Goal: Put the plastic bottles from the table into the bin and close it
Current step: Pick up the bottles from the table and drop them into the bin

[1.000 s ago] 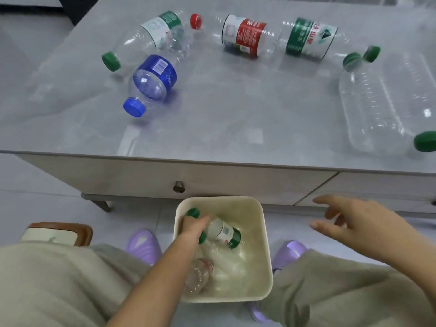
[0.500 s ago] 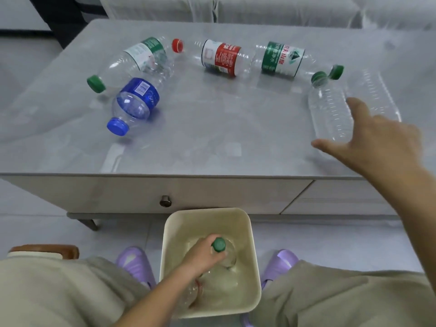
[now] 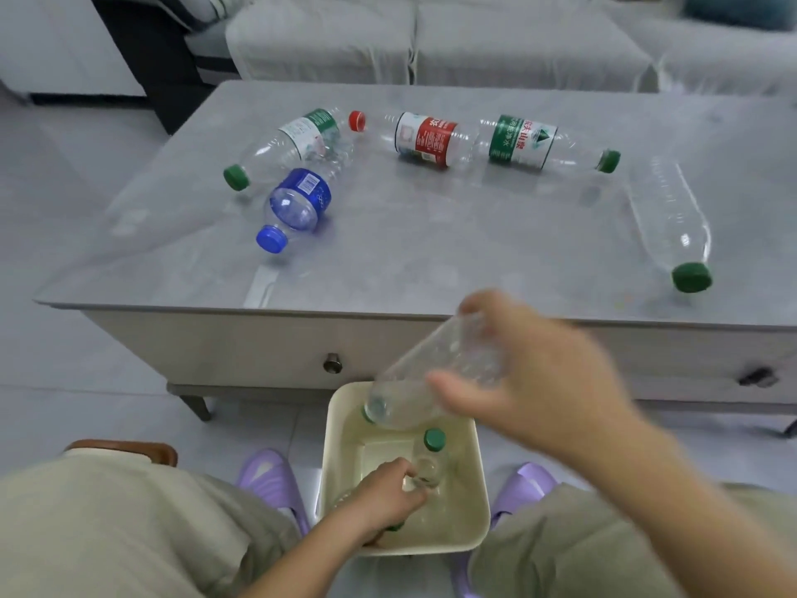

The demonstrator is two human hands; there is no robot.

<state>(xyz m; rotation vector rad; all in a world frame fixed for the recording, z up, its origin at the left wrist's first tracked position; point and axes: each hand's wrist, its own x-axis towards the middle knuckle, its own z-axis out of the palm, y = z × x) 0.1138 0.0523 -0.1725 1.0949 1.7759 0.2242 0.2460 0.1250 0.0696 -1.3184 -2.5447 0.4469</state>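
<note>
A cream bin [image 3: 482, 476] stands on the floor between my feet, lid off. My left hand [image 3: 384, 494] is down inside it, fingers closed around clear bottles there; a green-capped bottle [image 3: 433, 442] sits beside it. My right hand [image 3: 534, 377] grips a clear unlabelled bottle [image 3: 414, 381], tilted cap-down over the bin's far rim. On the grey table [image 3: 431, 252] lie a blue-label bottle [image 3: 297, 207], a green-capped bottle [image 3: 289, 144], a red-label bottle [image 3: 425, 138], a green-label bottle [image 3: 530, 142] and a clear bottle [image 3: 673, 226].
The table front has a drawer with a round knob [image 3: 332, 364]. Purple slippers [image 3: 271, 476] flank the bin. A brown-edged stool [image 3: 125, 451] shows at my left knee. A pale sofa [image 3: 431, 41] stands behind the table.
My right hand took a clear bottle from the table's right side and brought it down over the bin. My left hand stayed in the bin, pushing lower.
</note>
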